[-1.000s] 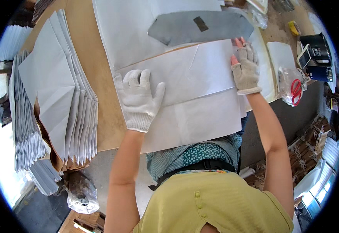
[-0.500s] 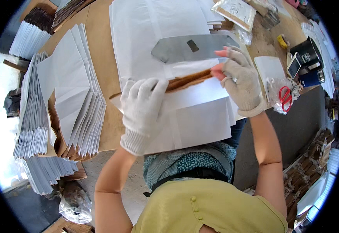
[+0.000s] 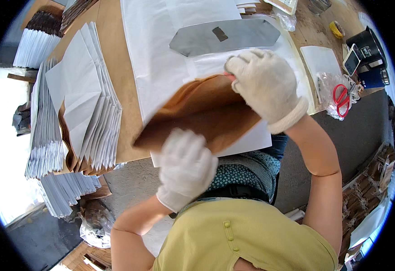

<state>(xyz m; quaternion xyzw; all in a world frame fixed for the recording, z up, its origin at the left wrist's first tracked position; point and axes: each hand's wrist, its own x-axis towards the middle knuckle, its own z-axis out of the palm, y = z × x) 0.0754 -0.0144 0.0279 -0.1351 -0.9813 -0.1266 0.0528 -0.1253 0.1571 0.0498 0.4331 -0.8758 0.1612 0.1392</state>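
Observation:
A paper bag point(image 3: 211, 104), white outside with a brown lining, gapes open in front of me at the table's near edge. My right hand point(image 3: 267, 86), in a white glove with bare fingertips, pinches its far right rim. Over its near lip is my left hand point(image 3: 186, 167), also gloved; motion smears its fingers, so their grip is unclear. Beyond the bag, a grey metal plate point(image 3: 247, 38), long with pointed ends and a dark patch, lies on large white paper sheets point(image 3: 152, 58).
Folded white paper bags point(image 3: 82, 77) fan out at the left beside a tall stack point(image 3: 41, 131). On the right are red scissors point(image 3: 341, 100), a phone point(image 3: 352, 61), a black mug point(image 3: 367, 47), a blue flask point(image 3: 373, 77) and yellow tape point(image 3: 336, 30).
The bag has gone from nearly flat to wide open, its brown inside now showing. My left hand has moved down and right; my right hand has closed on the rim.

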